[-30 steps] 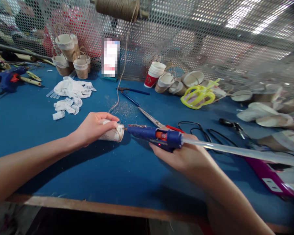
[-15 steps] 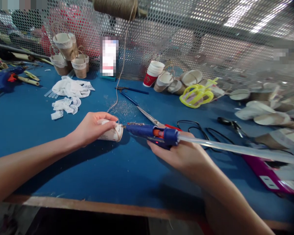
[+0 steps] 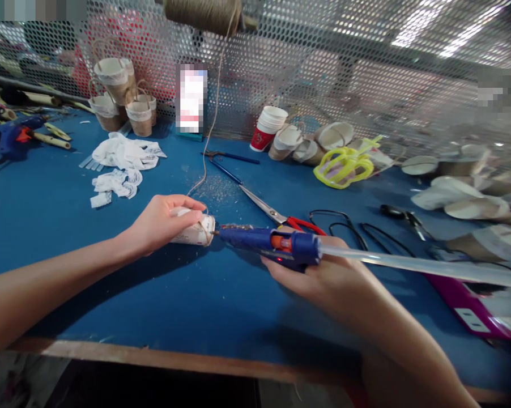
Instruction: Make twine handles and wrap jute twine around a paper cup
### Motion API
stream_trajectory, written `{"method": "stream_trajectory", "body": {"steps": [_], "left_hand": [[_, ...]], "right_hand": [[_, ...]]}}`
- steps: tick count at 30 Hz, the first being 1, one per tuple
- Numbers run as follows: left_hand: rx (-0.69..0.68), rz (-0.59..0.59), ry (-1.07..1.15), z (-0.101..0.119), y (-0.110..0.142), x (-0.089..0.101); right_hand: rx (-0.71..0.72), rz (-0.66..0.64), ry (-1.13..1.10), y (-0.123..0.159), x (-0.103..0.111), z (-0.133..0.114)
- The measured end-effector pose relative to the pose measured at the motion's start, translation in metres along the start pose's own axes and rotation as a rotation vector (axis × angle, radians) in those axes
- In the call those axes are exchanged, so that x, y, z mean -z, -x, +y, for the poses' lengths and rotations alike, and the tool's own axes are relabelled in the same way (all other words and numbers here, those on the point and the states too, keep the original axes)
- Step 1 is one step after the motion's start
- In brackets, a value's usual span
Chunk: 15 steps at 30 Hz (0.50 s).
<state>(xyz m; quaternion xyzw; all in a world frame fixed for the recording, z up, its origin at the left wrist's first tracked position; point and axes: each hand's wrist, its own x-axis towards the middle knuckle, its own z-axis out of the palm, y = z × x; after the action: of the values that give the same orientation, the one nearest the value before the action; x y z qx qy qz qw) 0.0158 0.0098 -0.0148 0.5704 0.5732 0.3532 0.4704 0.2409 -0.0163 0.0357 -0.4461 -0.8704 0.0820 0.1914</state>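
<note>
My left hand (image 3: 164,222) is closed round a white paper cup (image 3: 191,233) lying on its side, its end turned to the right. Twine (image 3: 215,113) comes down from a spool (image 3: 202,14) above and loops over the cup near that end. My right hand (image 3: 319,272) grips a blue hot glue gun (image 3: 264,241) with a small red light. Its nozzle points left and is at the cup's right end, by the twine; whether it touches is hard to tell. A long clear glue stick (image 3: 387,259) sticks out of the gun's back.
Behind the gun lie red-handled scissors (image 3: 272,212) and blue-handled pliers (image 3: 234,158). White lace scraps (image 3: 126,153) lie at left, near twine-handled cups (image 3: 140,116). Stacked paper cups (image 3: 266,130), a yellow crown-shaped piece (image 3: 343,169) and a purple power strip (image 3: 468,306) are at right. Perforated metal screen (image 3: 302,68) stands behind.
The glue gun's nozzle has shifted slightly downward along the cup's end, and the gun's rear has dipped a little. My left hand keeps its hold on the cup.
</note>
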Motion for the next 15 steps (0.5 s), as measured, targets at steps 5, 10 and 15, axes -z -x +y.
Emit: {"method": "stream_trajectory", "body": {"steps": [5,10,15], "left_hand": [[-0.004,0.010,0.003,0.002,0.003,-0.002],[-0.081,0.018,-0.042,0.003,0.007,-0.003],[-0.142,0.033,-0.117,0.005,0.009,-0.003]], "right_hand": [[-0.041,0.101,0.020,-0.002,-0.010,0.005],[0.010,0.020,0.075,-0.006,-0.011,0.010],[0.135,-0.045,0.230,0.000,-0.006,0.022]]}}
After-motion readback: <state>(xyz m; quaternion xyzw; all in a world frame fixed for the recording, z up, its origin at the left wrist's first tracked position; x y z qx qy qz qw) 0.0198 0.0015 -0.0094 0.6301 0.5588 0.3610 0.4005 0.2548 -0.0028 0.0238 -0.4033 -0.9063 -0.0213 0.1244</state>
